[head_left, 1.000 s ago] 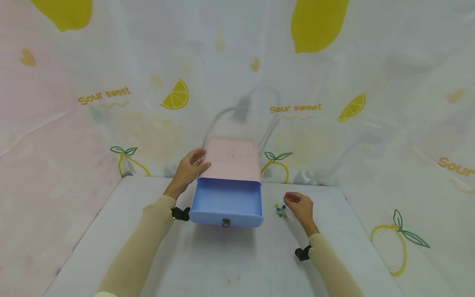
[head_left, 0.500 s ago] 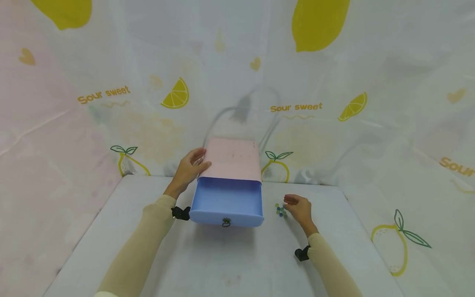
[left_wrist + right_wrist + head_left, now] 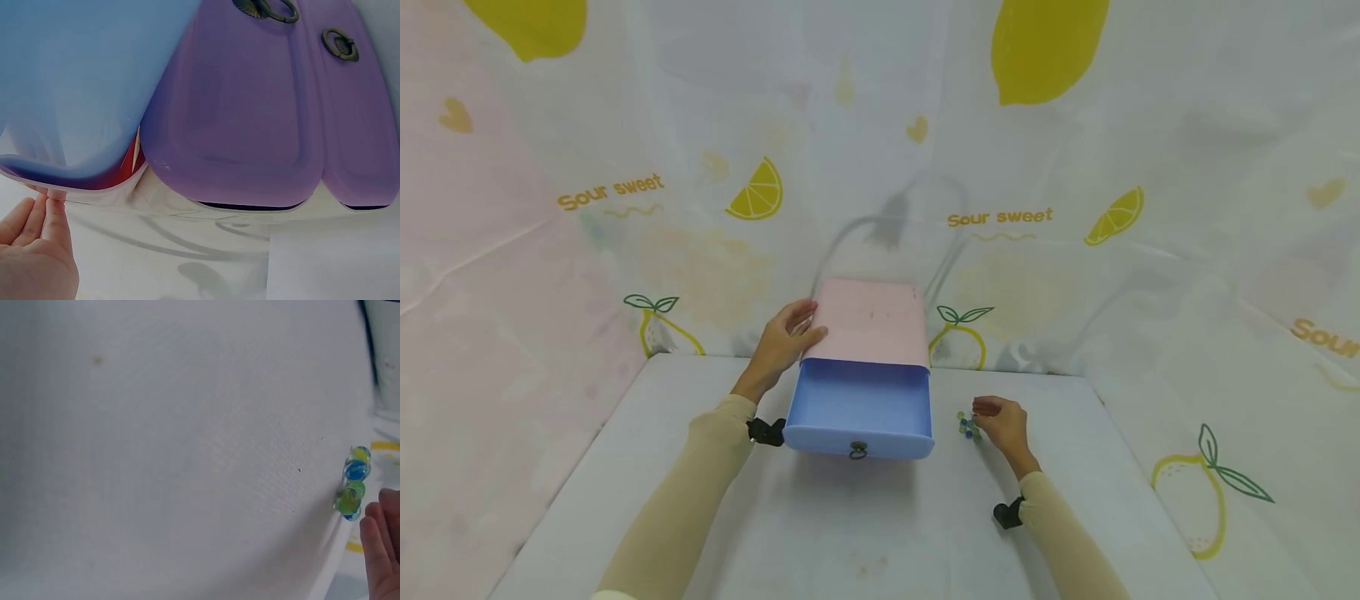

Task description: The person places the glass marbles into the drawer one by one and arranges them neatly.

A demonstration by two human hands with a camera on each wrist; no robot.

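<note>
A small cabinet with a pink top [image 3: 871, 321] stands on the table, its blue drawer [image 3: 859, 400] pulled out and bare inside. My left hand [image 3: 781, 346] steadies the cabinet's left side, thumb at the top edge. In the left wrist view, the straight fingers [image 3: 55, 225] of that hand touch the side wall close to the open drawer. To the right of the cabinet lies a cluster of several green and blue glass marbles [image 3: 967, 426]. My right hand [image 3: 1006, 427] is beside them, fingertips right at the cluster. In the right wrist view, its fingers extend toward the marbles [image 3: 351, 487].
Two closed purple drawer fronts [image 3: 234, 119] with ring pulls show below the open drawer in the left wrist view. A white cloth [image 3: 880, 533] covers the table. Behind it hangs a lemon-printed backdrop [image 3: 865, 133].
My right hand has lowered slightly toward the near side, its fingertips now overlapping the marbles' edge. The left hand, cabinet and drawer have stayed in place.
</note>
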